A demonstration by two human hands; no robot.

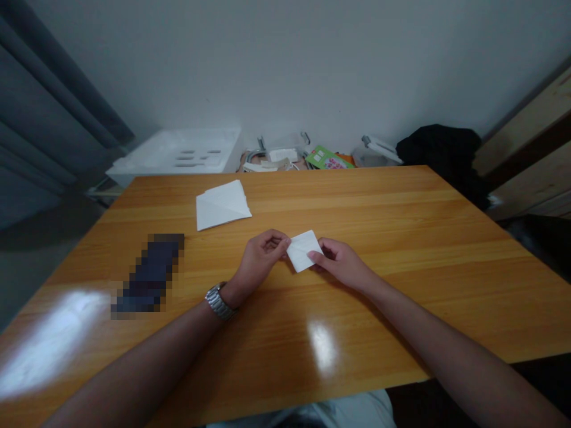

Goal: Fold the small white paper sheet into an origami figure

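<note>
A small folded piece of white paper [301, 249] is held between my two hands, just over the wooden table. Thumb and fingers of my left hand [264, 252] pinch its upper left corner. My right hand [338, 259] grips the right side, thumb lying on top and the fingers underneath, largely hidden. Fold lines cross the paper's face. Beyond my left hand, more white paper [223, 205] lies on the table, creased and uneven at its edges. A metal watch [220, 301] is on my left wrist.
The glossy wooden table [401, 226] reaches almost to the wall. A pixelated dark object [149, 274] lies on its left side. Behind the far edge are a white tray [178, 156], a green packet or booklet [328, 158], and black fabric [439, 148] at the right.
</note>
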